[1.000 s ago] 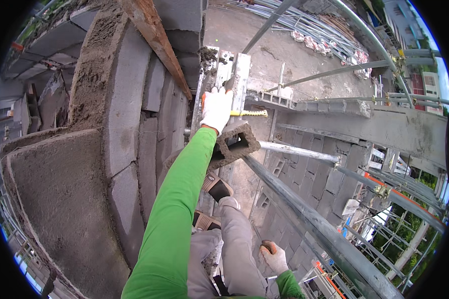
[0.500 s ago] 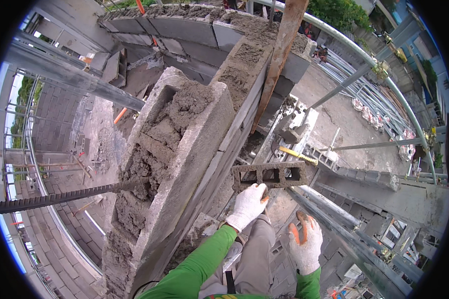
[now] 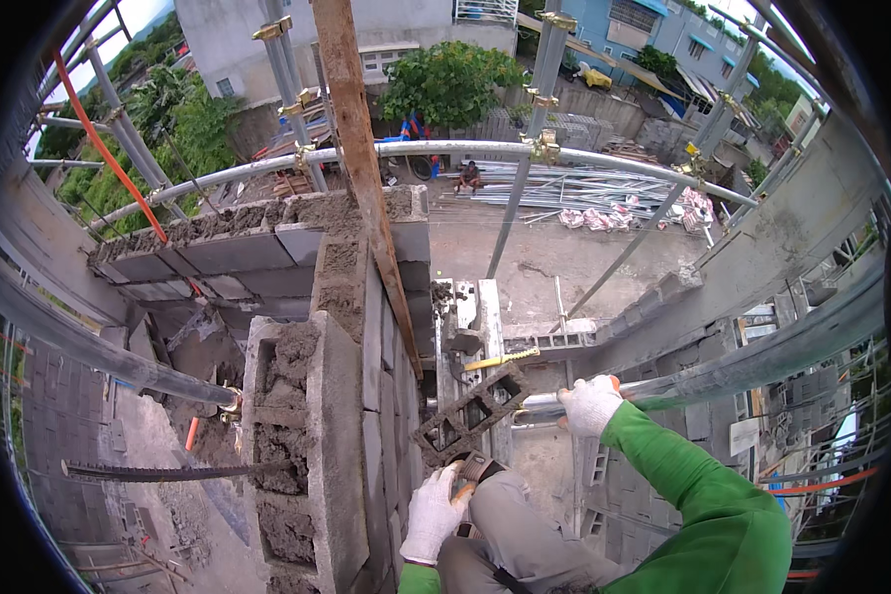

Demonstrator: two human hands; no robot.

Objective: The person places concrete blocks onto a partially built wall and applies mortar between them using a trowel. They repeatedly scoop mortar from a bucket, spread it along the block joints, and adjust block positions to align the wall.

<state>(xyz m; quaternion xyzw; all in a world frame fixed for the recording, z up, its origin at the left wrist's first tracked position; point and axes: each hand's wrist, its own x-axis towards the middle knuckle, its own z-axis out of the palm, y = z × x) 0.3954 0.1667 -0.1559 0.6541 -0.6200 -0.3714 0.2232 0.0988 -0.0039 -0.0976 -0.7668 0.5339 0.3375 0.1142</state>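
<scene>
My right hand (image 3: pixel 591 404), in a white glove with orange fingertips, is closed around a metal scaffold pipe (image 3: pixel 663 386). A grey hollow concrete block (image 3: pixel 472 414) lies at a slant, its cells facing up, just left of that hand. My left hand (image 3: pixel 436 515), gloved alike, is beside my knee, below the block's near corner. Its fingers are loosely bent, with a gap between thumb and fingers, and nothing shows in them. A hammer with a yellow handle (image 3: pixel 502 359) rests on the planks beyond the block.
To the left rises a block wall (image 3: pixel 339 455), its cells filled with mortar (image 3: pixel 285 396); a rebar (image 3: pixel 168 472) sticks out sideways. A wooden post (image 3: pixel 358 148) leans along the wall. Scaffold pipes (image 3: pixel 436 148) cross ahead. A person (image 3: pixel 468 178) sits by distant metal pipes.
My view has swung rightward and up. My right hand has moved onto the scaffold pipe. My left hand has come away from the block, which now lies more slanted.
</scene>
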